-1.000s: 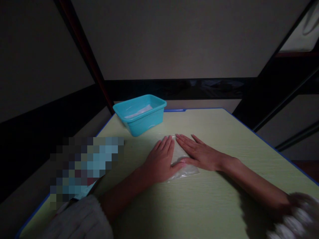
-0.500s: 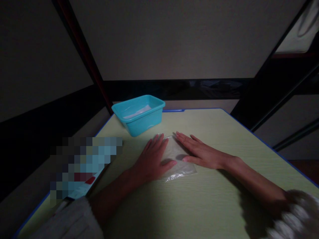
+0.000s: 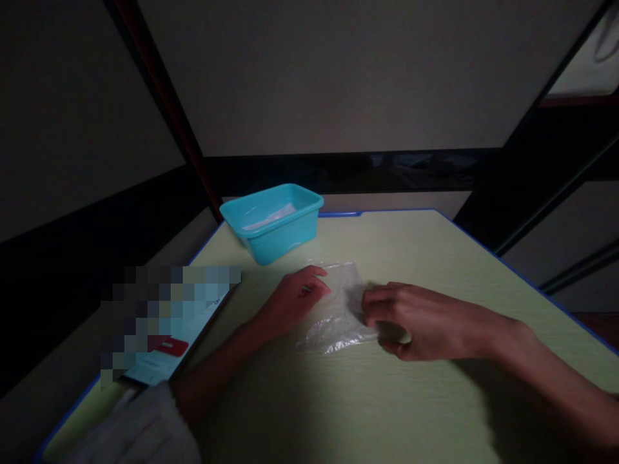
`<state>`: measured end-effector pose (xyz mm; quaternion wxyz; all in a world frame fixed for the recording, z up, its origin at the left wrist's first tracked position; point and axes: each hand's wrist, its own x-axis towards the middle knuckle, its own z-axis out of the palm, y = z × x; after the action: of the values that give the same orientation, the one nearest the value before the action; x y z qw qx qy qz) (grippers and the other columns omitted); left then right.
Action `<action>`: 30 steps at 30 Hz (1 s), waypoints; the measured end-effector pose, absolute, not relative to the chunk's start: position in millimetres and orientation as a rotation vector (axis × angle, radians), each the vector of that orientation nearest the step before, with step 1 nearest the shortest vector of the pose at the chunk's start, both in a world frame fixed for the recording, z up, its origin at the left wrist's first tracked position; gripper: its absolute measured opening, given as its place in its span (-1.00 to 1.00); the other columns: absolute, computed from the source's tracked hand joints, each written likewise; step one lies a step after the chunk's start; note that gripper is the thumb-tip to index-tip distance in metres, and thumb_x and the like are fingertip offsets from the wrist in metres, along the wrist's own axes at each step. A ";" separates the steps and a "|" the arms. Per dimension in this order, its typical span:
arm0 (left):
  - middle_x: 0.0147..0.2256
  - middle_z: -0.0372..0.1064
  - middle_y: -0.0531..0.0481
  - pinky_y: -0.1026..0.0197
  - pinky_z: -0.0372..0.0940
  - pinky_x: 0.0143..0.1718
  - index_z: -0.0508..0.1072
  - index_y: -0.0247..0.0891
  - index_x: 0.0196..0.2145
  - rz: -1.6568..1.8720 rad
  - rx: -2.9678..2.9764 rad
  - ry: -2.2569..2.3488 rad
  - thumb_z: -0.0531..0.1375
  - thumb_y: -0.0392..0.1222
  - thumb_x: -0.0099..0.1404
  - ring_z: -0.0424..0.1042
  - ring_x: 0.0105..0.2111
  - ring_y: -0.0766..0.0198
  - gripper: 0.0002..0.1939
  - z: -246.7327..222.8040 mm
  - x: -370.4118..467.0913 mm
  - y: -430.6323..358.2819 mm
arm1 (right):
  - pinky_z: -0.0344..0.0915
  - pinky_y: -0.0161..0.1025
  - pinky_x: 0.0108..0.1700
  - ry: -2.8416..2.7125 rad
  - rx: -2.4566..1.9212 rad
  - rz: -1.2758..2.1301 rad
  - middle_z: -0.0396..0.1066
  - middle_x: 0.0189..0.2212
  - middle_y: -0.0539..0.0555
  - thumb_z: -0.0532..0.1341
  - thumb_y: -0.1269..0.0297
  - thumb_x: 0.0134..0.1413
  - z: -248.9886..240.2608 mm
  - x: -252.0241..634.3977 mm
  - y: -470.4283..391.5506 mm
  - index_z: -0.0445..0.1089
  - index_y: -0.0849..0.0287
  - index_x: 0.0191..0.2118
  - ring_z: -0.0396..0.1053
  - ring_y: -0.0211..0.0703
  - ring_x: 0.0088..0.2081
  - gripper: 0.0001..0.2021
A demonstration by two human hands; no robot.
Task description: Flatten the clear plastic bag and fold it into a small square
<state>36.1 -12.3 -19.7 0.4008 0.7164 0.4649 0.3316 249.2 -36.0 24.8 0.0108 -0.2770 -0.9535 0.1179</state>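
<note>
A clear plastic bag [image 3: 341, 309] lies flat on the pale wood-look table [image 3: 309, 412], its lower edge wrinkled and shiny. Over the bag's left side is my left hand [image 3: 297, 296], fingers curled with thumb and fingertips close together; whether they pinch any film is too small to tell. My right hand [image 3: 411, 319] is at the bag's right edge, fingers bent downward and thumb apart from them, with nothing visible between.
A turquoise plastic basket [image 3: 285, 238] holding something white stands at the back left. At the left edge lies a device with a lit screen [image 3: 193, 328], partly pixelated. Dark-banded panels rise behind the table.
Both hands were spread flat on the bag. My left hand's fingers have curled in, and my right hand has lifted, bent its fingers and moved toward me, uncovering more of the bag.
</note>
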 end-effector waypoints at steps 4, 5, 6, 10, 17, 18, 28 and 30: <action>-0.39 0.45 -0.06 0.28 0.29 -0.35 0.33 -0.35 -0.27 0.828 1.829 1.170 0.06 -0.25 0.13 0.43 -0.35 0.25 -0.80 -19.3 35.4 -10.3 | 0.29 -0.15 -0.18 -3.043 -0.860 0.106 0.35 -0.36 0.13 0.11 0.50 -0.11 22.7 244.5 -43.6 0.36 0.24 -0.33 0.32 -0.10 -0.30 -0.84; -0.38 0.45 -0.06 0.28 0.29 -0.35 0.33 -0.35 -0.28 0.828 1.832 1.169 0.06 -0.25 0.13 0.43 -0.35 0.25 -0.81 -19.3 35.4 -10.0 | 0.29 -0.14 -0.18 -3.048 -0.852 0.040 0.36 -0.35 0.14 0.10 0.50 -0.09 21.5 244.1 -45.4 0.36 0.24 -0.32 0.32 -0.09 -0.30 -0.83; -0.38 0.45 -0.06 0.28 0.29 -0.35 0.33 -0.35 -0.29 0.829 1.834 1.168 0.06 -0.26 0.13 0.42 -0.35 0.24 -0.82 -19.4 35.5 -9.8 | 0.29 -0.13 -0.18 -3.049 -0.839 -0.018 0.36 -0.35 0.15 0.09 0.50 -0.08 20.1 244.0 -47.0 0.36 0.25 -0.30 0.31 -0.09 -0.30 -0.82; -0.38 0.45 -0.07 0.27 0.29 -0.34 0.33 -0.35 -0.30 0.833 1.831 1.159 0.06 -0.26 0.13 0.42 -0.35 0.24 -0.83 -20.4 36.4 -9.4 | 0.28 -0.10 -0.19 -3.047 -0.750 -0.142 0.37 -0.28 0.19 0.08 0.52 -0.09 13.7 245.2 -48.9 0.35 0.27 -0.23 0.30 -0.04 -0.26 -0.75; -0.37 0.45 -0.08 0.27 0.28 -0.34 0.34 -0.34 -0.35 0.805 1.833 1.159 0.06 -0.25 0.13 0.42 -0.34 0.23 -0.86 -20.3 34.3 -7.9 | 0.28 -0.10 -0.23 -3.013 -0.579 -0.193 0.38 -0.33 0.17 0.00 0.44 0.07 5.7 255.9 -35.4 0.38 0.25 -0.29 0.29 -0.07 -0.28 -0.78; -0.37 0.45 -0.08 0.27 0.28 -0.33 0.35 -0.33 -0.37 0.802 1.837 1.156 0.06 -0.25 0.13 0.42 -0.34 0.23 -0.87 -20.5 33.9 -7.4 | 0.29 -0.10 -0.23 -2.985 -0.563 -0.208 0.39 -0.32 0.17 -0.03 0.42 0.10 4.3 258.6 -32.7 0.38 0.25 -0.28 0.30 -0.08 -0.27 -0.76; -0.39 0.47 -0.06 0.24 0.29 -0.29 0.34 -0.32 -0.35 0.784 1.742 1.126 0.08 -0.26 0.11 0.45 -0.34 0.23 -0.86 -18.1 32.5 -5.8 | 0.38 -0.13 -0.21 -2.841 -0.451 -0.246 0.44 -0.16 0.20 -0.11 0.39 0.22 -7.7 267.1 -14.1 0.41 0.31 -0.21 0.41 -0.10 -0.20 -0.66; -0.39 0.47 -0.06 0.25 0.29 -0.30 0.33 -0.33 -0.33 0.785 1.672 1.120 0.08 -0.30 0.10 0.45 -0.34 0.24 -0.86 -16.8 31.8 -5.7 | 0.38 -0.13 -0.19 -2.834 -0.444 -0.169 0.44 -0.15 0.21 -0.10 0.39 0.22 -9.0 267.6 -12.9 0.41 0.32 -0.21 0.41 -0.10 -0.19 -0.67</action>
<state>31.8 -5.7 -16.8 0.4714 0.6826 0.4573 0.3205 267.6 -12.9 -9.0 0.1335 -0.1531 -0.9774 -0.0584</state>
